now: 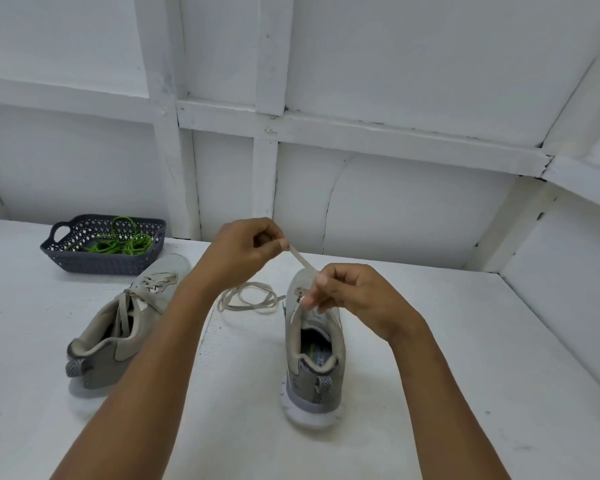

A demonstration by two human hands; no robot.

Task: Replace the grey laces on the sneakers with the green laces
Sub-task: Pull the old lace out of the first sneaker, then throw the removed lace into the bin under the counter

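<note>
A white table [430,375] set against a white panelled wall carries everything. On its left side, the left sneaker [125,327] lies tipped over with the toe pointing far and its threaded lace [153,284] in place, so it looks like the shoe waiting its turn. The right sneaker [312,358] stands upright on its sole nearer the middle, heel near and toe far, which puts its eyelets straight under the hands.

At the far left sits a dark grey perforated basket [104,261] with cut-out handles, and in it is a loose tangle of green laces [125,242], parked out of the way but within reach for the rethreading.

The left hand [243,251] is raised above and to the far left of the right sneaker, thumb and forefinger pinching a stretch of the grey lace [300,259] and drawing it taut. The right hand [347,299] hovers over the tongue, fingertips pinching the same lace low down by the eyelets, likely to steady it while it slides out. The slack of that lace lies in loops on the table between the two shoes. My reading is that unlacing of this shoe is well along, and no green lace has gone in
</note>
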